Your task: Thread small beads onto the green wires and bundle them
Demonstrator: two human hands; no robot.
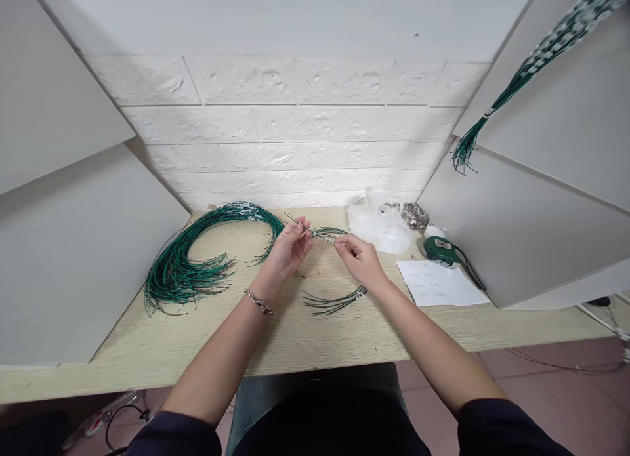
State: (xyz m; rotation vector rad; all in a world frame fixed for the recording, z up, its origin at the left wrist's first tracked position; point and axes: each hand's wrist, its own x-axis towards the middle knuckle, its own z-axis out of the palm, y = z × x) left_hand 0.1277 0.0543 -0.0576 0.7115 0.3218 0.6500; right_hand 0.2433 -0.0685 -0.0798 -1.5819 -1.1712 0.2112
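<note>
Centrally, both hands work above the desk (275,341). Left hand (291,247), half curled, pinches a thin dark wire (294,218) between thumb and fingertips; its end pokes out past them. Right hand (361,262) has thumb and fingertips closed at the white pieces of a small wire bunch (345,301); cannot tell which strand it grips. Bunch curves behind the right hand, loose ends on the desk between the forearms. Large green wire coil (170,272) lies left; clear plastic bag (380,229), green tape measure (440,250) and written paper (438,285) right.
</note>
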